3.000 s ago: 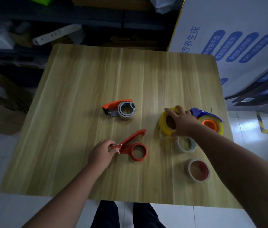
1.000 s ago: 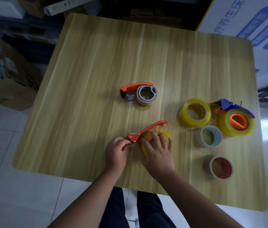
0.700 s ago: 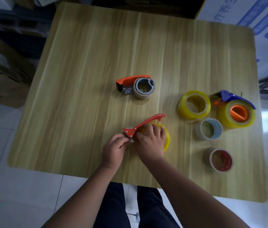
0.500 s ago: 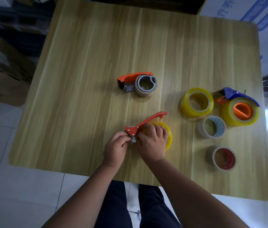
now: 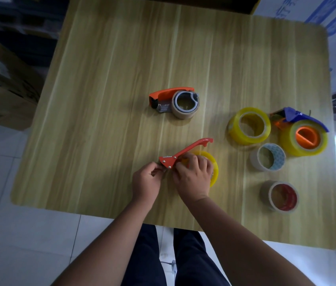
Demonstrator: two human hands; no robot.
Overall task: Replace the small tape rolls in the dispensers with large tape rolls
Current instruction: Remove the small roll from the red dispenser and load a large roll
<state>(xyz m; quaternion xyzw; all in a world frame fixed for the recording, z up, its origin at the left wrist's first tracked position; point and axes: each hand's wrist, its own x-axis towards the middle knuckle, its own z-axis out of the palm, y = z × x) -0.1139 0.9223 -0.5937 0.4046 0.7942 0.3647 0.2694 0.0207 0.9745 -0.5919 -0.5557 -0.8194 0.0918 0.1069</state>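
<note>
From the head view, we look down on a wooden tabletop (image 5: 121,58) with both arms reaching in from the near edge. The left grip (image 5: 146,180) has its fingers curled and pinches the cutter end of the red dispenser (image 5: 192,146), whose handle slants up and away to the right. The right grip (image 5: 194,174) lies just beside it, fingers curled over the top of the yellow roll (image 5: 212,162), which sits on the tabletop at the dispenser's ring end; we cannot tell how far the roll is seated, since the hand hides the hub. Farther back, near the middle, the orange dispenser (image 5: 171,94) lies with a small brown roll (image 5: 185,112) in it. To the right a spare roll (image 5: 235,131), large and yellow, stands free. Just beside it the blue dispenser (image 5: 299,118) carries a large fitted roll (image 5: 305,149) around an orange hub. Nearer to us lie a patterned roll (image 5: 279,159) and, closer still, a red-core roll (image 5: 264,193), both small and apart from the hands.
</note>
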